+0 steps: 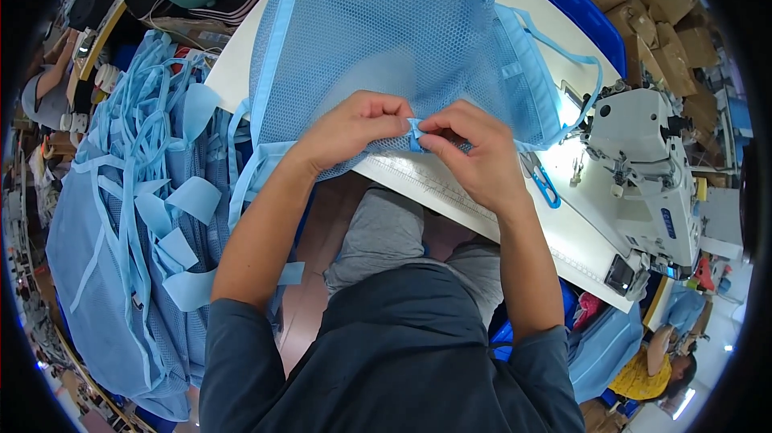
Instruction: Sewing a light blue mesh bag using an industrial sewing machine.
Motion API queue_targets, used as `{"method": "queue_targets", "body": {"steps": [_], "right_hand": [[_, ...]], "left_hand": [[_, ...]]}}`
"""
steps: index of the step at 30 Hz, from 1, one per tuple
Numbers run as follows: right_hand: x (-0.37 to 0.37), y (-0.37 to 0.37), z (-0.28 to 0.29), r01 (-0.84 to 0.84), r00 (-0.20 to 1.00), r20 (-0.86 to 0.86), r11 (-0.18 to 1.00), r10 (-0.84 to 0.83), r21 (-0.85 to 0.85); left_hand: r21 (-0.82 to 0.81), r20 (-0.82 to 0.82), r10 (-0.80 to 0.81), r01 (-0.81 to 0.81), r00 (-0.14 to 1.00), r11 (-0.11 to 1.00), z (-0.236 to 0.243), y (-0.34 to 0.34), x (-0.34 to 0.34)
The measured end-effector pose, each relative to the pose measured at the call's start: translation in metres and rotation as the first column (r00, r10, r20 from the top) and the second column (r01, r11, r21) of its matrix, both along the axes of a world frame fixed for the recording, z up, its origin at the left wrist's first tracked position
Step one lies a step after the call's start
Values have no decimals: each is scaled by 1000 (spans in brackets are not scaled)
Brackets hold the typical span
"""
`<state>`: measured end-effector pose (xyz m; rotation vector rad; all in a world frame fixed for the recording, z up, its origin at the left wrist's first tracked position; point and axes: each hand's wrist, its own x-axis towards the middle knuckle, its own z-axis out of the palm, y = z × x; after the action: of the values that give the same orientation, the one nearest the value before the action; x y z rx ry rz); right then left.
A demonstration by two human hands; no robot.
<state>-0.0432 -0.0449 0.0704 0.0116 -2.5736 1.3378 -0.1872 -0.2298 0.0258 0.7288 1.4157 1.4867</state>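
A light blue mesh piece (362, 39) with solid blue fabric edging lies spread over the white table and hangs a little past its near edge. At its near side, both my hands pinch a small folded blue fabric strip (415, 135). My left hand (358, 129) has thumb and forefinger closed on the strip's left side. From the right, my right hand (476, 151) grips the same strip between thumb and fingertips. The fingertips of both hands almost meet. A narrow blue strap (591, 63) loops off the mesh piece at the right.
A white sewing machine (639, 168) stands at the table's right, with blue-handled scissors (547, 188) nearer me. A phone-like black device (619, 274) lies by the table corner. At left hangs a large pile of blue mesh pieces (121, 272). A person in yellow (643, 373) sits at lower right.
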Motion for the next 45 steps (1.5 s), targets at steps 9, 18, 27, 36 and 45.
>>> {"method": "queue_targets", "body": {"steps": [9,18,27,36,45], "right_hand": [[-3,-1,-6,0,986,-160,977,35,211],[-3,-4,-12,106,994,39,992,-104,-64],[-1,1,-5,50,998,55,990,-43,-134],[3,-5,-5,83,996,39,992,-79,-96],[5,0,-8,83,996,-11,991,-85,-105]], "left_hand": [[-5,2,9,-9,1000,1000,-2,1,0],[-24,-6,-37,37,999,999,8,-1,3],[-7,24,-31,31,999,999,7,-1,3],[2,-7,-15,15,1000,1000,8,0,4],[7,5,-31,31,1000,1000,6,-1,1]]}}
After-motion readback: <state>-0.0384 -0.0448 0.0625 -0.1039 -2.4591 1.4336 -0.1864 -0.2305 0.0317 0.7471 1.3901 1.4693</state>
